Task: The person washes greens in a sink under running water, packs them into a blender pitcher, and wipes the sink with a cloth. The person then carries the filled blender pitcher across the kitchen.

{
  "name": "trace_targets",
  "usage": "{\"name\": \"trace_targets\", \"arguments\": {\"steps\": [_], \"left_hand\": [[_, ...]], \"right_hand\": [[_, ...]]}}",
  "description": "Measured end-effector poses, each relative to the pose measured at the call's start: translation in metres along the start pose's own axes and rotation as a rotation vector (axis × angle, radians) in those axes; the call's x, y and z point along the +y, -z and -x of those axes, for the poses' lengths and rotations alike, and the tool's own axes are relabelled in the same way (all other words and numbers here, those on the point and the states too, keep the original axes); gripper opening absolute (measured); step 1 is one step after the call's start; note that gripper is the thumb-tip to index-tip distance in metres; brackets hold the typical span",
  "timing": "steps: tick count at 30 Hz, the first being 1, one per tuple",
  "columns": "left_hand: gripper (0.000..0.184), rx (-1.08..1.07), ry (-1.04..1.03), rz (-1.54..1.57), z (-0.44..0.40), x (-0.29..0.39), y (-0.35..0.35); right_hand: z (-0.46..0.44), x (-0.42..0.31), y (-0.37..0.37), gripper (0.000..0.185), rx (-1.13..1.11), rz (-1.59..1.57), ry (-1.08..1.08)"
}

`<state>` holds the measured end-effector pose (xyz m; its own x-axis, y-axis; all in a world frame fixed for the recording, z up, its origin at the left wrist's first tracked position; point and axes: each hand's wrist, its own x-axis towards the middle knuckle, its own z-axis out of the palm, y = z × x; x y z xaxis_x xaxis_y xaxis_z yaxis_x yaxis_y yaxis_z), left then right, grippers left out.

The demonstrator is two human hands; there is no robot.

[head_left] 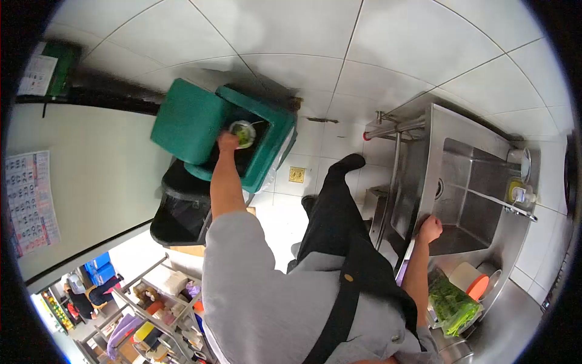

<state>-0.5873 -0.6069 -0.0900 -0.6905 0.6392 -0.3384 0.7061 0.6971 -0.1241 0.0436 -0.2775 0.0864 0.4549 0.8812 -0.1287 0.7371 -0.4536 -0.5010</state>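
My left hand is closed on the edge of a small round bowl with green scraps in it. The bowl is over the opening of a green bin, whose lid is swung open to the left. A thin pale strip, perhaps a handle or utensil, shows beside the bowl; its kind is unclear. My right hand is curled over the front rim of a steel sink. Its fingertips are partly hidden.
A black bin stands beside the green one. Leafy greens in a clear bag lie right of the sink, near bowls and a bottle. A floor drain lies ahead. A shelf rack and another person appear lower left.
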Motion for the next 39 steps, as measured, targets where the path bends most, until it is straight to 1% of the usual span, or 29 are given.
{"name": "trace_targets", "arguments": {"steps": [1,2,4,5,7,8,9,11,12,13,16,19,20,21,22,23,24,25,26,27,28,29,32,34,35,36,37,38,39], "left_hand": [[0.034,0.213,0.225,0.196,0.002,-0.001,-0.012],[0.034,0.218,0.207,0.203,-0.001,0.006,-0.023],[0.025,-0.175,-0.196,0.024,0.009,0.018,-0.042],[0.025,-0.178,-0.218,0.012,-0.002,0.018,-0.037],[0.024,-0.434,0.162,0.627,0.003,0.016,-0.021],[0.026,-0.256,0.063,0.576,0.004,0.011,-0.019],[0.026,-0.267,0.063,0.553,0.011,0.016,-0.01],[0.025,-0.398,-0.174,0.324,0.021,0.044,0.026],[0.027,-0.194,-0.101,0.352,0.021,0.045,0.008],[0.027,-0.177,-0.125,0.346,0.014,0.044,0.008],[0.031,-0.179,-0.028,0.37,0.022,0.029,0.013],[0.039,-0.185,0.546,1.099,0.021,0.012,0.04],[0.038,-0.218,0.42,1.095,0.029,0.007,0.053],[0.036,-0.145,0.413,1.25,0.045,0.013,0.084],[0.035,-0.09,0.377,1.41,0.065,0.03,0.119],[0.031,-0.053,0.276,1.561,0.075,0.036,0.143],[0.03,-0.032,0.142,1.545,0.081,0.057,0.177],[0.023,-0.067,0.135,1.586,0.096,0.101,0.237],[0.015,-0.113,0.062,1.526,0.085,0.12,0.252],[0.013,-0.169,-0.063,1.497,0.077,0.165,0.282],[0.012,-0.203,-0.163,1.465,0.081,0.21,0.311],[0.011,-0.273,-0.301,1.401,0.08,0.264,0.334],[0.011,-0.45,-0.704,1.232,0.092,0.451,0.374],[0.009,-0.686,-0.919,1.19,0.088,0.58,0.346],[0.013,-0.691,-0.904,1.024,0.086,0.644,0.324],[0.016,-0.584,-0.944,0.873,0.08,0.706,0.283],[0.016,-0.412,-1.077,0.715,0.076,0.747,0.231],[0.02,-0.226,-1.205,0.565,0.068,0.79,0.189],[0.026,-0.301,-1.215,0.448,0.059,0.821,0.156]], "right_hand": [[0.006,-0.004,0.001,0.031,-0.023,-0.061,0.015],[0.001,-0.001,-0.005,0.031,-0.004,-0.066,0.007],[-0.008,0.018,-0.009,0.031,0.112,0.159,0.173],[-0.01,0.025,-0.013,0.031,0.12,0.162,0.149],[-0.008,0.023,-0.009,0.032,0.075,0.035,0.14],[-0.011,0.016,-0.009,0.032,0.074,0.032,0.122],[-0.008,0.013,-0.007,0.032,0.078,0.051,0.146],[-0.002,0.027,-0.013,0.032,0.068,0.056,0.145],[-0.01,0.039,-0.016,0.032,0.083,0.109,0.178],[-0.018,0.043,-0.017,0.032,0.116,0.153,0.211],[-0.009,0.035,-0.009,0.033,0.092,0.117,0.15],[-0.011,0.038,-0.019,0.033,0.066,0.094,0.144],[-0.017,0.048,-0.026,0.031,0.053,-0.072,0.141],[-0.023,0.056,-0.028,0.03,0.058,-0.239,0.131],[-0.009,0.023,-0.011,0.031,-0.126,-0.678,-0.184],[-0.031,0.051,-0.017,0.032,-0.24,-1.058,-0.33],[-0.051,0.059,-0.01,0.031,-0.29,-1.208,-0.394],[-0.059,0.027,0.008,0.027,-0.125,-1.143,-0.43],[-0.086,0.025,0.014,0.023,-0.11,-1.324,-0.368],[-0.117,0.019,0.02,0.02,-0.051,-1.406,-0.311],[-0.149,0.006,0.031,0.019,0.005,-1.563,-0.337],[-0.178,-0.01,0.043,0.018,0.089,-1.579,-0.288],[-0.276,-0.017,0.046,0.022,0.125,-1.672,-0.231],[-0.32,-0.026,0.05,0.014,0.151,-1.69,-0.303],[-0.341,-0.028,0.05,0.014,0.188,-1.689,-0.295],[-0.359,-0.026,0.046,0.01,0.142,-1.628,-0.289],[-0.373,-0.016,0.036,0.013,0.091,-1.559,-0.298],[-0.393,0.001,0.023,0.015,0.028,-1.282,-0.305],[-0.41,0.014,0.019,0.019,-0.026,-0.999,-0.314]]}}
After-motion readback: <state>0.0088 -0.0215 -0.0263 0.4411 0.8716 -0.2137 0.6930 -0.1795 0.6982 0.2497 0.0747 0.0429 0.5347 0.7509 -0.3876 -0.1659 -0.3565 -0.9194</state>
